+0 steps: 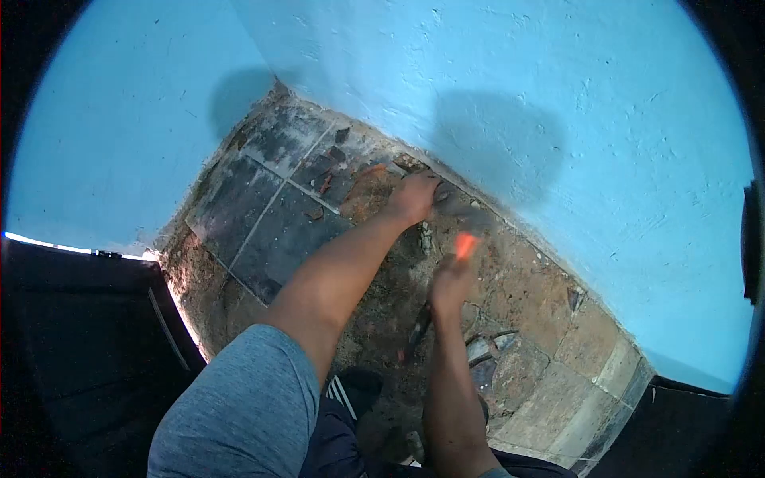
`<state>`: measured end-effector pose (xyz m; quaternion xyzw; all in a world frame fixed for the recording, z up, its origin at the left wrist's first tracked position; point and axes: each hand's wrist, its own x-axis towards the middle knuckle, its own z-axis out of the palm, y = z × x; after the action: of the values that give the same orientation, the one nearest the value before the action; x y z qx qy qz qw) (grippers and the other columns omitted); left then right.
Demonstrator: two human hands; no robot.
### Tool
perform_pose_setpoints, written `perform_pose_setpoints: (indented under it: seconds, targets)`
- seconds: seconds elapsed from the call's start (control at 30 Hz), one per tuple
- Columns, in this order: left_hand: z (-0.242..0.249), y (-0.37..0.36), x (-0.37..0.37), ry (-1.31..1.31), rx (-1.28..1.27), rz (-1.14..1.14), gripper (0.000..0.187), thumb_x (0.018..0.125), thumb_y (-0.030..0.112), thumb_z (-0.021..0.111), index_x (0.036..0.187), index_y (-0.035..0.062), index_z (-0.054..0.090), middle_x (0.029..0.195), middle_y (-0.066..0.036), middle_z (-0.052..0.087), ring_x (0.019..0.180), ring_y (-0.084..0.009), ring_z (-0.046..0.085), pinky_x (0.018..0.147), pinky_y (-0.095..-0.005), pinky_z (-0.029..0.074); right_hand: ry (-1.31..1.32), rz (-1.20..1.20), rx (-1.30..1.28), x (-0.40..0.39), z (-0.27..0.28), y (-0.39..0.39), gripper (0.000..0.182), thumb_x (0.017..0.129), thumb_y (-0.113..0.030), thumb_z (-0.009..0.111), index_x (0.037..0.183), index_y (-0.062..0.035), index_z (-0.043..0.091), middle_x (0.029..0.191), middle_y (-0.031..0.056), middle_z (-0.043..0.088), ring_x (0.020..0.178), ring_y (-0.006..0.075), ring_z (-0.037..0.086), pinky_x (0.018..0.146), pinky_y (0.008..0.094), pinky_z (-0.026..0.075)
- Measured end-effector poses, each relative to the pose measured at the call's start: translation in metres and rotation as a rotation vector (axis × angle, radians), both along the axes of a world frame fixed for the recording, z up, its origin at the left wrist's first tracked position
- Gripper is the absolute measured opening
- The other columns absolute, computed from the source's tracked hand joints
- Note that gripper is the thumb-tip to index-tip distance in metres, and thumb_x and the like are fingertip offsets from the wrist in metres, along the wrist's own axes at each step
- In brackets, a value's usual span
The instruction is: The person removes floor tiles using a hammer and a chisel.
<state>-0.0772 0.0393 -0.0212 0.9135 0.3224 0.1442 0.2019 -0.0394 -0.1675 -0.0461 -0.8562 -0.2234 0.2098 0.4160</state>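
My left hand [414,197] is closed low at the foot of the blue wall, against the broken edge of the floor tiles. Whatever its fingers grip is hidden behind them. To its right and nearer to me, my right hand [452,283] is wrapped round a hammer [466,244] with an orange and black handle. Motion smears the hammer, and its head shows only as a dark blur beside my left hand. Dark grey tiles [283,235] lie left of my hands, with brown shards [325,185] scattered on them. Bare, rough brown ground spreads beneath my right forearm.
Blue walls [558,119] meet in a corner at the back. Loose tile pieces [480,362] lie right of my right forearm. Paler tiles [586,418] cover the floor at lower right. A dark panel [80,334] stands at left. My shoe [356,390] is close below my hands.
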Motion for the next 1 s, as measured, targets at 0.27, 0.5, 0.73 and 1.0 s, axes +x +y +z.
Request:
perform_pose_setpoints:
  seconds: [0.27, 0.5, 0.73, 1.0]
  targets:
    - [0.001, 0.043, -0.103, 0.404, 0.045, 0.184, 0.053, 0.079, 0.019, 0.077, 0.128, 0.0051, 0.062, 0.130, -0.017, 0.062, 0.124, -0.0314, 0.057, 0.105, -0.0417, 0.049, 0.310, 0.047, -0.033, -0.079, 0.006, -0.042, 0.047, 0.105, -0.042, 0.049, 0.106, 0.0029, 0.063, 0.080, 0.0130, 0.065, 0.073, 0.0244, 0.062, 0.068, 0.0409, 0.048]
    - [0.000, 0.031, -0.141, 0.406, 0.091, 0.282, 0.042, 0.086, 0.023, 0.071, 0.121, 0.0023, 0.062, 0.116, -0.019, 0.066, 0.112, -0.0340, 0.062, 0.096, -0.0477, 0.051, 0.617, -0.074, 0.028, -0.047, -0.009, -0.030, 0.034, 0.101, -0.037, 0.058, 0.088, -0.0061, 0.056, 0.065, 0.0007, 0.049, 0.053, 0.0135, 0.050, 0.050, 0.0313, 0.041]
    - [0.022, -0.024, -0.131, 0.203, -0.235, 0.344, 0.030, 0.086, 0.023, 0.068, 0.103, 0.0003, 0.060, 0.095, -0.023, 0.068, 0.092, -0.0423, 0.066, 0.083, -0.0536, 0.051, 1.019, -0.217, 0.105, -0.026, 0.016, -0.033, 0.025, 0.100, -0.033, 0.061, 0.098, -0.0087, 0.057, 0.074, 0.0028, 0.055, 0.060, 0.0157, 0.056, 0.056, 0.0304, 0.045]
    - [0.053, -0.170, -0.117, 0.386, -0.620, 0.294, 0.039, 0.086, 0.029, 0.067, 0.112, 0.0007, 0.062, 0.098, -0.025, 0.069, 0.097, -0.0423, 0.066, 0.086, -0.0523, 0.052, 1.076, -0.146, -0.155, -0.025, 0.083, -0.103, 0.021, 0.102, -0.028, 0.057, 0.104, -0.0064, 0.060, 0.079, 0.0051, 0.063, 0.065, 0.0176, 0.062, 0.061, 0.0307, 0.050]
